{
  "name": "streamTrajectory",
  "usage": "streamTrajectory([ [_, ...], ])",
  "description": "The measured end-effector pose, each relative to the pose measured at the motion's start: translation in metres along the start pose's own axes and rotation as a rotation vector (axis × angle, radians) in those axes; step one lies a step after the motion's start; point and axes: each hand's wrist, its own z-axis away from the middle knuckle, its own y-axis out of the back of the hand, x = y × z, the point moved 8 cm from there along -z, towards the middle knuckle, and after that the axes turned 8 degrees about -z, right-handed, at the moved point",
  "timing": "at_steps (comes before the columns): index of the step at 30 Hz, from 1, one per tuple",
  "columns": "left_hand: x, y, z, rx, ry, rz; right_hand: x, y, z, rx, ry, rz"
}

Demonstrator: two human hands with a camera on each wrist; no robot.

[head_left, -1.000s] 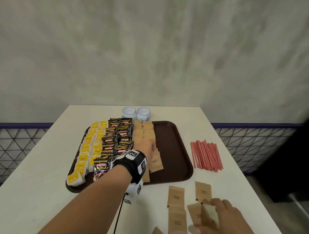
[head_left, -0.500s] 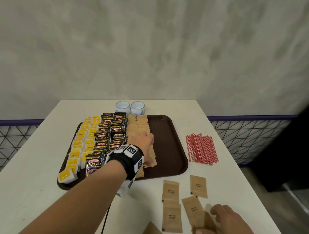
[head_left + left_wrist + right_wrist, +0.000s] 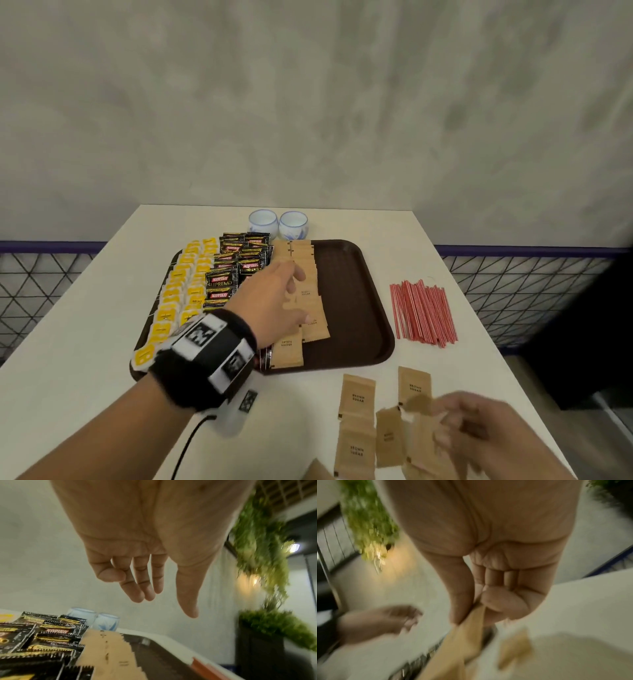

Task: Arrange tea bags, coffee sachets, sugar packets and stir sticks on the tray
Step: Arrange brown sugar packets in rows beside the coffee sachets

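Observation:
A brown tray [image 3: 356,291] holds rows of yellow tea bags [image 3: 178,294], black coffee sachets [image 3: 236,263] and brown sugar packets [image 3: 308,270]. My left hand [image 3: 284,294] hovers above the sugar row with fingers relaxed and nothing in it; the left wrist view shows the left hand [image 3: 163,599] over the packets [image 3: 109,654]. At the table's near right, my blurred right hand [image 3: 459,435] pinches a brown sugar packet [image 3: 467,635] between thumb and fingers, right hand [image 3: 471,612]. Several loose sugar packets [image 3: 356,397] lie on the table. Red stir sticks [image 3: 421,311] lie right of the tray.
Two small white-and-blue cups [image 3: 277,224] stand behind the tray. The white table [image 3: 85,335] ends at the right near a dark drop and a mesh railing [image 3: 513,287]. The tray's right half is bare.
My left hand has lifted off the sugar row and moved back toward the far packets. My right hand has raised a sugar packet off the table, and the camera has tilted down.

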Motion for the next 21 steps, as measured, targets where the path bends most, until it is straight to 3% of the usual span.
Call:
streamTrajectory([
  [3,0.0,-0.004,0.053,-0.038,-0.074,0.099,-0.047,0.017,-0.019,0.092,0.147,-0.208],
  [5,-0.001,-0.031,0.084,-0.185,-0.116,0.081,-0.074,0.01,-0.046,0.125,0.188,-0.264],
  [7,0.0,-0.074,0.108,-0.31,-0.161,-0.026,-0.089,-0.013,-0.079,0.08,0.107,-0.353],
  [9,0.01,-0.102,0.115,-0.292,-0.267,-0.172,-0.097,-0.04,-0.112,0.055,0.008,-0.364],
  [12,0.02,-0.132,0.123,-0.355,-0.383,-0.277,-0.1,-0.061,-0.157,0.149,-0.047,-0.211],
  [14,0.017,-0.13,0.124,-0.352,-0.31,-0.316,-0.098,-0.062,-0.171,0.222,-0.078,-0.108],
  [15,0.013,-0.133,0.129,-0.465,-0.22,-0.265,-0.096,-0.064,-0.176,0.21,-0.085,-0.093],
  [16,0.009,-0.142,0.133,-0.492,-0.22,-0.317,-0.093,-0.068,-0.179,0.19,-0.093,-0.099],
  [18,0.006,-0.145,0.132,-0.406,-0.208,-0.385,-0.088,-0.074,-0.183,0.181,-0.131,-0.112],
  [21,0.011,-0.144,0.134,-0.399,-0.197,-0.32,-0.087,-0.079,-0.185,0.259,-0.166,-0.022],
])
